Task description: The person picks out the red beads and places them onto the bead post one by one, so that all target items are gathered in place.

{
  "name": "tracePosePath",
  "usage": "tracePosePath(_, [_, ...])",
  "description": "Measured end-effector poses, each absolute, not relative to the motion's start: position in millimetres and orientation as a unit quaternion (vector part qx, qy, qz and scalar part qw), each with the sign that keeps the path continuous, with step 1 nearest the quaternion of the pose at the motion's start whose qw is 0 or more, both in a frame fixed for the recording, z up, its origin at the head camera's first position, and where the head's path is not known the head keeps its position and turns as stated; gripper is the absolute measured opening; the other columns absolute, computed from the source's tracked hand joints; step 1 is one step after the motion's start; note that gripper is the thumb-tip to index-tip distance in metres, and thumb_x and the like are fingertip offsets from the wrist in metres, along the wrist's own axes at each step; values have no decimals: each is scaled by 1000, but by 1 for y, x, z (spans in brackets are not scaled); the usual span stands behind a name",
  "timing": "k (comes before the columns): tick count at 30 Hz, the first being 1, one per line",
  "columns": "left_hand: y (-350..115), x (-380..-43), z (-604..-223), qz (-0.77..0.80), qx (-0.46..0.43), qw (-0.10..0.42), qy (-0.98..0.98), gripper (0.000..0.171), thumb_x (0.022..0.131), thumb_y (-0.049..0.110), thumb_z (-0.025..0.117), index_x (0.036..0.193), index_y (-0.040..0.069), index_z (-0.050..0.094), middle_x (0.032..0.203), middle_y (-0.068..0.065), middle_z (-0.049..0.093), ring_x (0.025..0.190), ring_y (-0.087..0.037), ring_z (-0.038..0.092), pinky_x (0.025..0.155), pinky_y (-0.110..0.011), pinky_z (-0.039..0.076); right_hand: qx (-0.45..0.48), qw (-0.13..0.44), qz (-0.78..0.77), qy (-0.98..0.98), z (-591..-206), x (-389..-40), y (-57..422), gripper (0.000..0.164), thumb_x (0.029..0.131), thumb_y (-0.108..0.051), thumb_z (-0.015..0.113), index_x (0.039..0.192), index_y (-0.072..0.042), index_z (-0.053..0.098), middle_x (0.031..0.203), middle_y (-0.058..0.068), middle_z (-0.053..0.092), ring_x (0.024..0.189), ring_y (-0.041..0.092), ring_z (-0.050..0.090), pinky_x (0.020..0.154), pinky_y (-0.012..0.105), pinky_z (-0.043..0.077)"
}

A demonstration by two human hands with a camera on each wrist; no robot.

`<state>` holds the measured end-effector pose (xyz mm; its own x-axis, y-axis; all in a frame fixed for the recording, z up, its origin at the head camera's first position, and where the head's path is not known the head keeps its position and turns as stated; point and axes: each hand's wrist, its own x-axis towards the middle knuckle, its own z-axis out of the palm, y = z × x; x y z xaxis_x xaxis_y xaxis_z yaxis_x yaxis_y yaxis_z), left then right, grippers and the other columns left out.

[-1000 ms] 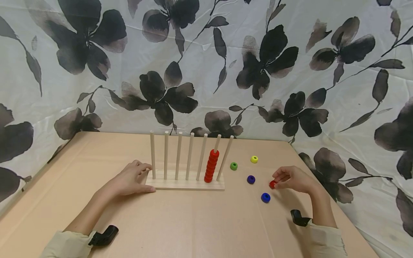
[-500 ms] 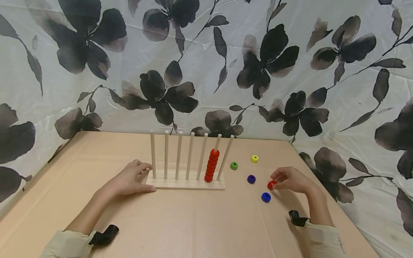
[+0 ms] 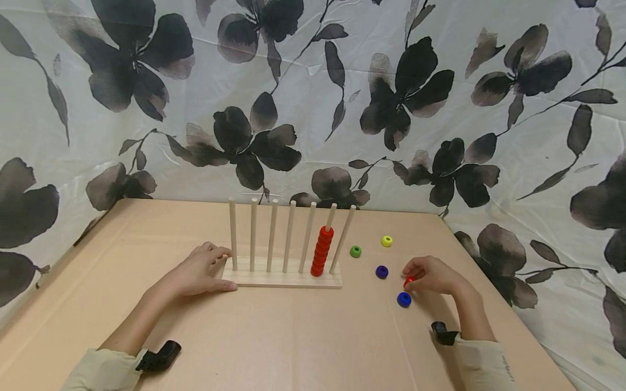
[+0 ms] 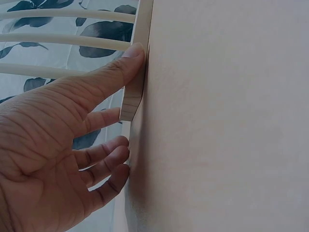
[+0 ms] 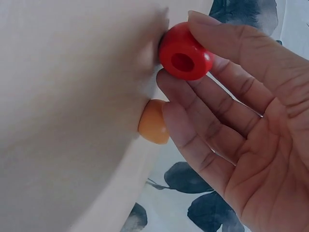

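Observation:
My left hand point(image 3: 202, 270) grips the left end of a wooden peg stand point(image 3: 288, 279), thumb on the front edge of its base and fingers behind. Several upright pegs rise from the base. A stack of red beads point(image 3: 321, 251) fills most of the second peg from the right. On the right of the table, my right hand point(image 3: 435, 275) pinches a single red bead point(image 5: 185, 52) between thumb and fingertips, its hole showing in the right wrist view. An orange bead point(image 5: 154, 122) lies close by the fingers there; in the head view the hand hides it.
Loose beads lie between the stand and my right hand: green point(image 3: 355, 251), yellow point(image 3: 387, 241), dark blue point(image 3: 382, 272) and a brighter blue one point(image 3: 404, 300). A floral cloth point(image 3: 313, 98) hangs behind the table point(image 3: 293, 342) and along its right side.
My right hand has shifted slightly left with the red bead, which is now just above the brighter blue bead in the head view. The left hand and stand have stayed put.

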<state>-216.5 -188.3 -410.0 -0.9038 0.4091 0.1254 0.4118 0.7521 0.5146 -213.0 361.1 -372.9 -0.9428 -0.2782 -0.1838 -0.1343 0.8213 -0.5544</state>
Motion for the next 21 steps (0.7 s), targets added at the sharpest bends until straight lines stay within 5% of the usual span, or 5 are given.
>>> tracePosePath(21, [-190, -217, -408, -274, -221, -1, -936, 79, 73, 50, 90, 132, 5, 61, 117, -19, 56, 105, -34, 52, 87, -51, 46, -121, 54, -268, 954, -365, -213, 352, 25, 84, -2, 81, 106, -3, 70, 100, 4, 72, 98, 26, 65, 88, 45, 56])
